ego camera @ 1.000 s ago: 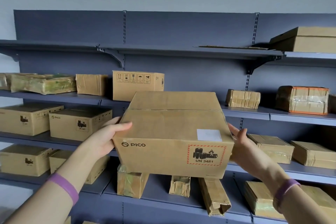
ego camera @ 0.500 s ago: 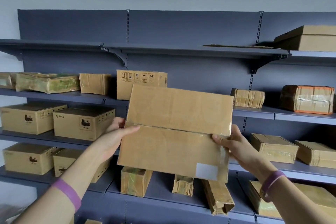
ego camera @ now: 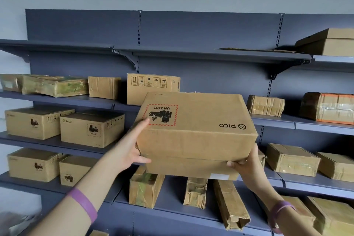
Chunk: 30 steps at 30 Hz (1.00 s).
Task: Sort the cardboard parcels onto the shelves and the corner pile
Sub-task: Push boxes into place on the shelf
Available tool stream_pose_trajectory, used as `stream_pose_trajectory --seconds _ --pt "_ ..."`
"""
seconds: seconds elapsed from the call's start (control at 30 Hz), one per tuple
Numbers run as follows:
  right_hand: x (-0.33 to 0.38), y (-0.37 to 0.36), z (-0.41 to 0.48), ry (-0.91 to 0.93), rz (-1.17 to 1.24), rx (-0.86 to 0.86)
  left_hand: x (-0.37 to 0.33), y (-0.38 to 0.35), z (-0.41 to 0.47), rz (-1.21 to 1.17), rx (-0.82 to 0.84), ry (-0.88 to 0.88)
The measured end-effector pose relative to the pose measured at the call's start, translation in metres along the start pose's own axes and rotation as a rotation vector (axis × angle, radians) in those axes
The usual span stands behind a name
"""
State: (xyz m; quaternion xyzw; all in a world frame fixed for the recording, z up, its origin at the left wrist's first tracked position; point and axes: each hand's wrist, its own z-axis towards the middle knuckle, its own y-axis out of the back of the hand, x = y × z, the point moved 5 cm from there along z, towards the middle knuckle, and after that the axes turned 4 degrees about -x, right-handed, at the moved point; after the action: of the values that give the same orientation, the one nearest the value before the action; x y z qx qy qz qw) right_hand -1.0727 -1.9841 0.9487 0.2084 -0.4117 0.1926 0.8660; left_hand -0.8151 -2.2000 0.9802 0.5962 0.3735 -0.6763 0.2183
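Half a second on, the parcel point(ego camera: 195, 134) has turned over: its printed face, with PICO and UN 3481 both upside down, shows where plain taped cardboard did, and the white label point(ego camera: 219, 176) now sits at the bottom. It is held in the air, near the shelves point(ego camera: 275, 120). The left hand point(ego camera: 132, 149) presses its left end, fingers straight and spread, forefinger up beside the red-bordered mark point(ego camera: 162, 115). The right hand point(ego camera: 247, 165) curls round the lower right corner. Just behind, a box with handling symbols point(ego camera: 151, 90) stands partly hidden; two PICO boxes point(ego camera: 92, 130) sit farther left.
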Motion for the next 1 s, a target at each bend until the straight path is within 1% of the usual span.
stream_pose_trajectory --seconds 0.07,0.13,0.23,0.3,0.33,0.4,0.5,0.57,0.63,0.67,0.73,0.8,0.9,0.97,1.0 --pt "0.001 0.0 0.0 -0.007 0.003 -0.029 0.006 -0.001 0.002 -0.137 -0.026 -0.064" --pt "0.002 0.001 0.001 -0.012 -0.021 -0.077 0.011 -0.001 0.003 -0.222 -0.037 -0.115" --pt "-0.003 0.004 0.004 -0.013 -0.119 -0.142 0.014 -0.003 0.002 -0.259 -0.054 -0.175" --pt "-0.009 0.001 0.004 -0.044 -0.153 -0.146 0.016 -0.004 0.004 -0.278 -0.059 -0.222" --pt "-0.012 -0.002 0.005 -0.091 -0.105 -0.119 0.016 -0.004 0.003 -0.286 -0.058 -0.252" --pt "-0.015 -0.009 0.003 -0.19 0.074 -0.047 0.015 -0.004 0.0 -0.29 -0.046 -0.315" --pt "-0.006 -0.013 -0.004 -0.194 0.279 0.036 0.009 -0.002 -0.003 -0.286 -0.021 -0.394" --pt "-0.007 -0.008 -0.005 -0.207 0.423 0.034 0.005 -0.001 -0.005 -0.306 -0.011 -0.421" --pt "-0.006 -0.005 -0.006 -0.247 0.553 -0.017 0.001 0.001 -0.006 -0.367 -0.035 -0.43" --pt "-0.004 -0.005 -0.006 -0.258 0.563 -0.04 0.0 0.003 -0.007 -0.398 -0.049 -0.43" --pt "0.0 -0.005 -0.007 -0.268 0.504 -0.062 -0.003 0.004 -0.01 -0.439 -0.062 -0.426" --pt "-0.001 -0.009 -0.008 -0.297 0.505 -0.029 -0.003 0.003 -0.013 -0.463 -0.056 -0.421" --pt "-0.015 -0.015 -0.004 -0.43 0.701 0.023 -0.001 0.004 -0.016 -0.489 -0.049 -0.418" --pt "-0.011 -0.017 -0.004 -0.432 0.829 0.116 0.0 0.007 -0.015 -0.504 -0.063 -0.408" --pt "-0.012 -0.017 -0.004 -0.428 0.851 0.133 0.001 0.008 -0.016 -0.514 -0.071 -0.399"
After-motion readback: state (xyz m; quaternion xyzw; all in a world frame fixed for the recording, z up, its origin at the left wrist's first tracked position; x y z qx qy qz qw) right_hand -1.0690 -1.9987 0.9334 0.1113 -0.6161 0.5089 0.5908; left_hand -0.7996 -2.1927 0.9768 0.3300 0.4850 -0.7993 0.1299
